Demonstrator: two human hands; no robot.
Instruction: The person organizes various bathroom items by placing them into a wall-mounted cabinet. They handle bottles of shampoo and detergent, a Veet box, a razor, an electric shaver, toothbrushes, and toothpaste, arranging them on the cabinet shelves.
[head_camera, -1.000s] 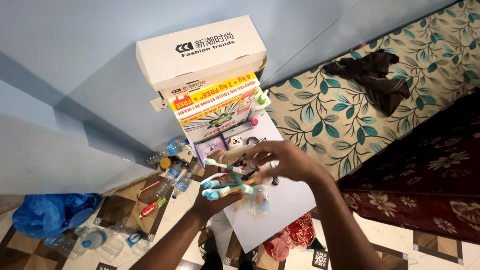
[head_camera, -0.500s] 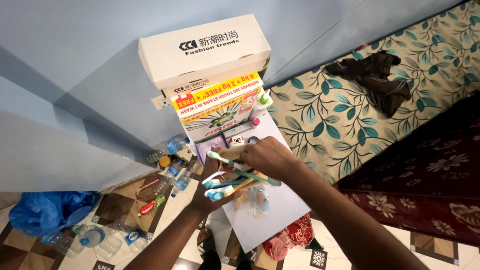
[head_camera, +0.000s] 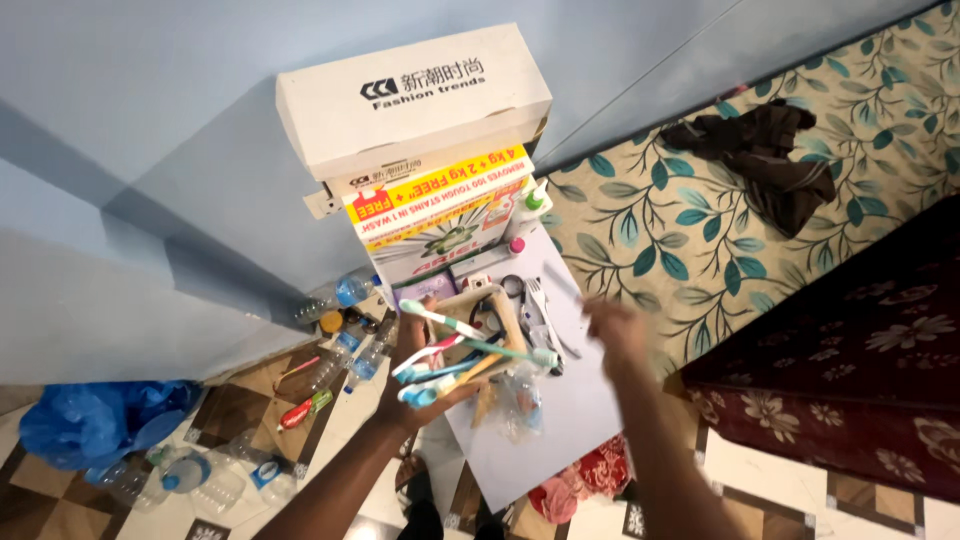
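— What have you got in your hands just now?

— My left hand (head_camera: 425, 385) is closed around a fan of toothbrushes (head_camera: 470, 355), fingers curled tight on the handles, heads sticking out to the right over the white board (head_camera: 580, 410). My right hand (head_camera: 615, 330) hangs just to the right of the bunch, blurred; the fingers look loosely bent, and I can't tell whether they pinch anything.

— How do you keep that bunch from slipping?

— I'd say squeeze low on the handles and keep them roughly parallel. They splay at different angles now, so one could slide out if I loosen. My free hand should take one brush at a time, by its far end.

— And the containers around you?

— A white shoebox (head_camera: 415, 100) sits closed on top of a yellow detergent box (head_camera: 440, 205), also shut, so I can't see inside either. A small white bottle with a green cap (head_camera: 533, 205) stands beside the detergent box. A clear plastic bag (head_camera: 520, 400) lies on the board under the brushes; its contents are too blurred to name. On the tiled floor at left lie clear plastic bottles (head_camera: 345, 295), seemingly empty, and a crumpled blue bag (head_camera: 95, 425).
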